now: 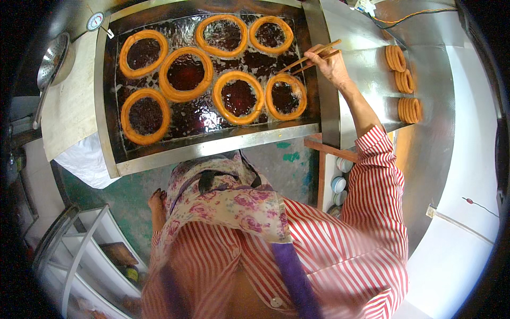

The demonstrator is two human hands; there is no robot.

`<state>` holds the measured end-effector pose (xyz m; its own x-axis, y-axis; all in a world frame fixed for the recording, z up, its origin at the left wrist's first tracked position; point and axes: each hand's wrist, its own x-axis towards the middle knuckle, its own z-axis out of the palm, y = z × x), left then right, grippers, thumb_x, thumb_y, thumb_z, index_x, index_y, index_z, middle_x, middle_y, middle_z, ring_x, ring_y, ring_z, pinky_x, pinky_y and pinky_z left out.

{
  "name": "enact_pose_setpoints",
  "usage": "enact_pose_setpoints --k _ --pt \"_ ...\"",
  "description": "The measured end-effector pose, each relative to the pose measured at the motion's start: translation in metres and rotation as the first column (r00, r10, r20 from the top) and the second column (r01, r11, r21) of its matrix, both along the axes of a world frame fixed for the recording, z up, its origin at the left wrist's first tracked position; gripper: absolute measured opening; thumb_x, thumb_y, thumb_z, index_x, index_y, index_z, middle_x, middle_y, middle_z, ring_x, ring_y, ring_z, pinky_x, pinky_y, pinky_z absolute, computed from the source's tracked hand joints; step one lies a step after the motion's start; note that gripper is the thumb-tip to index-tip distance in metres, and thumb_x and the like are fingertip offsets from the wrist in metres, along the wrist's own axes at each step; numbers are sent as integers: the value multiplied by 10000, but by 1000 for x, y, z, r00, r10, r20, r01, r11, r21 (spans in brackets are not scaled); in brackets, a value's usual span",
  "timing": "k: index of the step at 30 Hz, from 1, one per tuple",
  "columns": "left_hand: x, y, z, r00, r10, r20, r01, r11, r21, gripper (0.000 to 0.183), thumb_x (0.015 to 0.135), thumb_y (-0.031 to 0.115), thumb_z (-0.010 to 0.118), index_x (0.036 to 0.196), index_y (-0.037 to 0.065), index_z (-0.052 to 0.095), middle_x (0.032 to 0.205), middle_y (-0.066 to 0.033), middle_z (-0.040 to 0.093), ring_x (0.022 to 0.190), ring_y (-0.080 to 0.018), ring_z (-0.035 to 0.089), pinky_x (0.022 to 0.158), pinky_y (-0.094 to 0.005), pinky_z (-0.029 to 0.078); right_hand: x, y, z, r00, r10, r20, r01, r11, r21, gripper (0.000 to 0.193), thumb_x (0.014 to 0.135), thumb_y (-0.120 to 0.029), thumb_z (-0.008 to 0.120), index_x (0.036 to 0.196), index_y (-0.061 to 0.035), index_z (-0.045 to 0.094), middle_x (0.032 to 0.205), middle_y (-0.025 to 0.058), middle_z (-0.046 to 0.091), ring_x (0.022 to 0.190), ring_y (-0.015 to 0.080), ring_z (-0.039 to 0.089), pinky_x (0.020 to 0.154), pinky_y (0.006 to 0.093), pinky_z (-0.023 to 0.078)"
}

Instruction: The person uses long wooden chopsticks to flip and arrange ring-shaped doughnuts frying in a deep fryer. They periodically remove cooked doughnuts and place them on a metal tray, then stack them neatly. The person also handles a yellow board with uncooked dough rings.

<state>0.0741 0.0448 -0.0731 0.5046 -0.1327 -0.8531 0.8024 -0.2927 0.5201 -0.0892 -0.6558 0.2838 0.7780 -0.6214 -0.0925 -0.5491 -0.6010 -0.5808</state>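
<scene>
A pair of long wooden chopsticks (311, 56) is in my right hand (328, 65). Their tips reach down to the upper edge of a golden-brown dough ring (286, 97) floating at the right side of the oil. Close to it on the left floats another dough ring (238, 98), and several more are spread through the rectangular fryer (212, 139) of dark, bubbling oil. My left hand (157, 204) hangs low beside the flowered apron (234, 210), away from the fryer; its fingers are too small and partly hidden to read.
To the right, stacked fried rings (409, 110) stand on a metal tray (366, 80). A dial thermometer (95, 21) is at the fryer's back left corner, near a perforated strainer (54, 59). White shelving (93, 250) stands lower left; bowls (338, 184) sit below the tray.
</scene>
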Motion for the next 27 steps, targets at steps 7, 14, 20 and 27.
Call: enact_pose_setpoints --k 7,14,20,27 --pt "-16 -30 31 979 200 44 -201 979 20 330 823 19 530 1115 -134 511 942 -232 598 782 -268 617 683 -320 537 0 0 -4 1000 -1 -18 1 1000 19 301 850 -286 607 862 13 628 715 106 652 671 165 647 612 306 524" --pt "-11 -46 76 995 -46 91 36 994 102 343 818 26 536 1119 -136 510 945 -231 601 772 -256 621 664 -303 537 7 5 -3 998 40 -38 -41 999 -18 267 850 -242 610 868 24 628 714 113 651 630 164 632 587 299 502" --pt "-29 -23 31 975 212 61 -213 977 11 348 804 -10 542 1126 -137 508 983 -237 594 816 -272 621 701 -317 549 9 0 -15 995 101 12 -101 994 -29 251 857 -235 607 880 15 618 768 101 656 729 158 651 671 304 531" --pt "-25 -35 56 995 78 68 -87 986 141 342 803 -26 538 1129 -126 514 1010 -231 591 839 -278 617 720 -328 555 8 6 -21 994 69 -88 -62 995 79 296 847 -278 620 877 16 608 767 97 654 728 166 656 673 309 522"
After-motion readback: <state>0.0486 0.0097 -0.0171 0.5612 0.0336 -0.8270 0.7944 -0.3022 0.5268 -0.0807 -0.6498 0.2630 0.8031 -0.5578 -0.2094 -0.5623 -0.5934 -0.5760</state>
